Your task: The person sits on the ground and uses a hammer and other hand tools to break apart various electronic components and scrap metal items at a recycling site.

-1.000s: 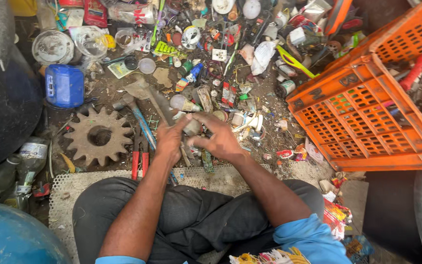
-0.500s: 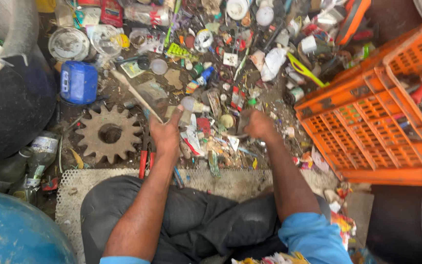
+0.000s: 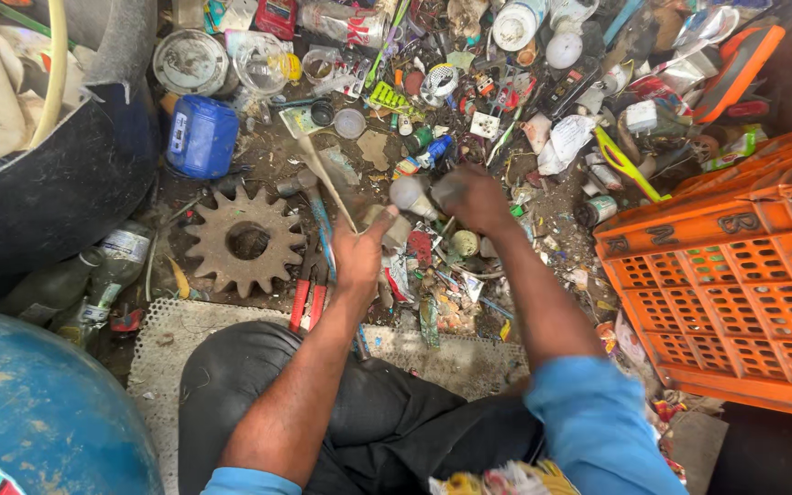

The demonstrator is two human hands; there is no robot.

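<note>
Left hand (image 3: 359, 252) gripping a stick (image 3: 327, 183); right hand (image 3: 474, 197) closed around a bulb (image 3: 410, 194), beside rusty gear (image 3: 245, 240).

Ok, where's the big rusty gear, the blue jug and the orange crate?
rusty gear (image 3: 217, 246), head view, on its flat face.
blue jug (image 3: 202, 137), head view, on its side.
orange crate (image 3: 735, 284), head view, on its lattice wall.

One camera on my head, aimed almost straight down.

It looks past my knees and both forearms onto the littered floor (image 3: 543, 238) in front of me, near enough that my left hand (image 3: 359, 252) and right hand (image 3: 474, 197) sit mid-frame. The top edge lies farthest from me; a rusty gear (image 3: 245, 240) falls to my left and an orange crate (image 3: 735, 293) to my right. No second view overlaps.
</note>
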